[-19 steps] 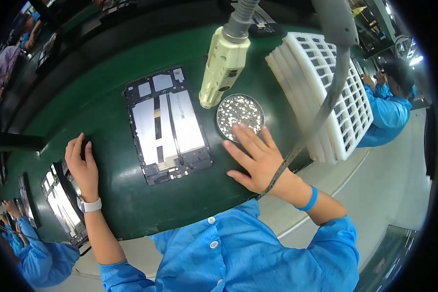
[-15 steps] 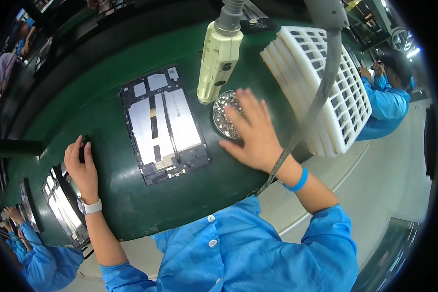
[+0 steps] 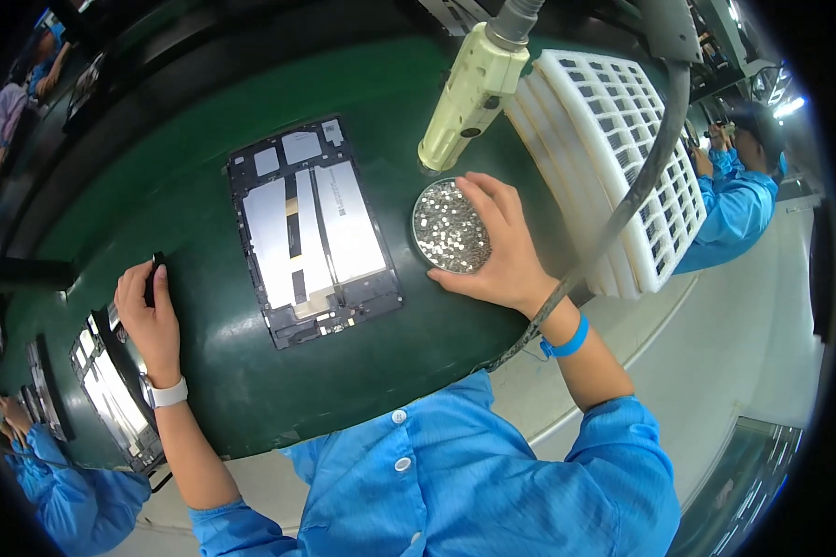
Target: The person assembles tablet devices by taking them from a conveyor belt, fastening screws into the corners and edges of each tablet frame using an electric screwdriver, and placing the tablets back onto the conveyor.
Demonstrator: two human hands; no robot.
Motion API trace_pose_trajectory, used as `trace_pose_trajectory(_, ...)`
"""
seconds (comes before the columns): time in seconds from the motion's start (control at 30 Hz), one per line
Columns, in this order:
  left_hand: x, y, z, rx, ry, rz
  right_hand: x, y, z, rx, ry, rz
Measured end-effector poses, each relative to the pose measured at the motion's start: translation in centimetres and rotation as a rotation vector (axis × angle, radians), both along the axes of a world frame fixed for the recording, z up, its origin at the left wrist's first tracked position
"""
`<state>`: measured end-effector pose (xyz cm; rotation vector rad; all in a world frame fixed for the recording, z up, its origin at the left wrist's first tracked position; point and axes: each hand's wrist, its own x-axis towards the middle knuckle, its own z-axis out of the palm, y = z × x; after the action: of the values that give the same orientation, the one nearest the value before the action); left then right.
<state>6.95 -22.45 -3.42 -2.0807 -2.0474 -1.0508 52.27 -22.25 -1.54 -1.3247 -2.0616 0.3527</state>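
1. On the right of the panel (image 3: 353, 227), our right hand (image 3: 511, 260) grips the dish (image 3: 415, 227) from its right side, thumb along the near rim and fingers around the far one. The hand is spread to the dish's width, probably so that it can be steadied without covering what is inside.
2. The dish is round and shallow, and stands on the worktop (image 3: 260, 399) near the driver's tip. We cannot tell whether it is slightly raised.
3. Inside it we see many small silvery bits (image 3: 446, 227), loose and heaped across the bottom; their exact shape is too small to tell.
4. Our left hand (image 3: 155, 325) rests at the left, its fingers and thumb drawn narrow around a small dark piece (image 3: 150, 290). Whether they pinch it or merely touch it, we cannot tell.
5. The panel lies flat between our hands, probably to keep it within reach of both.
6. The driver (image 3: 469, 97) hangs beyond the dish, apart from it, likely slung there to leave the worktop free.
7. Far right, white trays (image 3: 594, 176) are stacked; the top one is a grid, its cells dark, their contents unclear.
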Motion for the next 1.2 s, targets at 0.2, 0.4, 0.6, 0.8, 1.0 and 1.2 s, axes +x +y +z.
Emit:
trace_pose_trajectory(0.2,-0.9,0.0,-0.6,0.021,0.055,-0.023,0.0,-0.3,0.6,-0.015,-0.036,0.058)
trace_pose_trajectory(0.4,-0.7,0.0,-0.5,-0.034,0.028,0.0,1.4,-0.9,-0.6,-0.097,0.343,-0.065)
trace_pose_trajectory(0.6,-0.7,0.1,-0.6,-0.029,0.003,-0.003,1.9,-0.3,0.2,-0.329,0.563,-0.144)
trace_pose_trajectory(0.8,-0.6,0.1,-0.3,-0.022,0.003,-0.029,1.2,0.9,1.3,-0.37,0.472,-0.123)
trace_pose_trajectory(1.0,-0.8,0.1,-0.4,0.013,0.033,-0.041,1.2,2.3,1.3,-0.317,0.595,-0.084)
trace_pose_trajectory(1.2,-0.8,0.1,-0.5,0.003,0.012,-0.027,3.0,9.2,-0.6,-0.092,0.151,-0.174)
